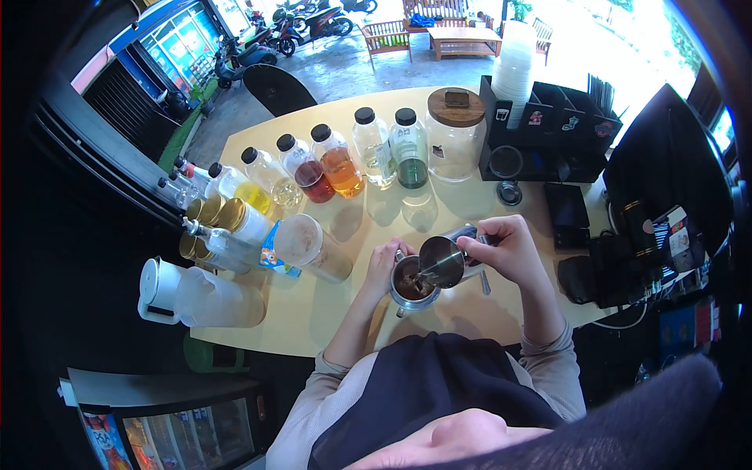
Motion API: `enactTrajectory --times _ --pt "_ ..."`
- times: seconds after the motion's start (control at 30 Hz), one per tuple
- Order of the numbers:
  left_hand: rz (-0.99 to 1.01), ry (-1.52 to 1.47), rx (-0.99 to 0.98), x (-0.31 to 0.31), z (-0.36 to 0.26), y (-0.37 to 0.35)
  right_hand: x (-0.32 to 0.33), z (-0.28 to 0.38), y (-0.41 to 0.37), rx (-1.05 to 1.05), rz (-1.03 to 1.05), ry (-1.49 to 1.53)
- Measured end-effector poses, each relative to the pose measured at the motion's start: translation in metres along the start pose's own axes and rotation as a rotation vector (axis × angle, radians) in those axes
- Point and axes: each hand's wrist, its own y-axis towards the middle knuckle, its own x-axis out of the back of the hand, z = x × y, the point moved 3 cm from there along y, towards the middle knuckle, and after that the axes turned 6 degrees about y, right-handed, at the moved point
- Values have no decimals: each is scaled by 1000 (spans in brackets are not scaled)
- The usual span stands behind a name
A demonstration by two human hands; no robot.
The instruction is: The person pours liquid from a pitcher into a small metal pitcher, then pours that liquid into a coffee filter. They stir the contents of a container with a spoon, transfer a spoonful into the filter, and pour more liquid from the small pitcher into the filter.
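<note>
My right hand (505, 247) is closed round the handle of a steel pitcher (443, 263). The pitcher is tipped to the left, its mouth over the rim of a metal cup (413, 301) with dark brown contents (410, 280). On the cup's left side, my left hand (382, 265) grips it, with the fingertips partly hidden behind the rim. The cup stands near the table's front edge. Just right of the pitcher lies a thin metal utensil handle (486, 283). A clear tub of pale brown powder (315, 249) is to the left of my hands.
Several black-capped bottles, one with amber liquid (341, 172), line the table's (368, 223) back. A wooden-lidded jar (454, 145) and a black organizer (540, 149) stand back right. White pitchers (215, 298) are at left. A black screen (666, 168) rises on the right.
</note>
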Motion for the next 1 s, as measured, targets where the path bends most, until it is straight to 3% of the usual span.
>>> enactTrajectory --times 0.23,0.5,1.0 --pt "8 53 7 0 -4 -2 -4 5 9 -5 52 -87" --pt "17 12 22 -2 0 -1 -1 -5 10 5 -40 10" --pt "35 -61 39 0 6 2 13 8 -7 -41 -15 90"
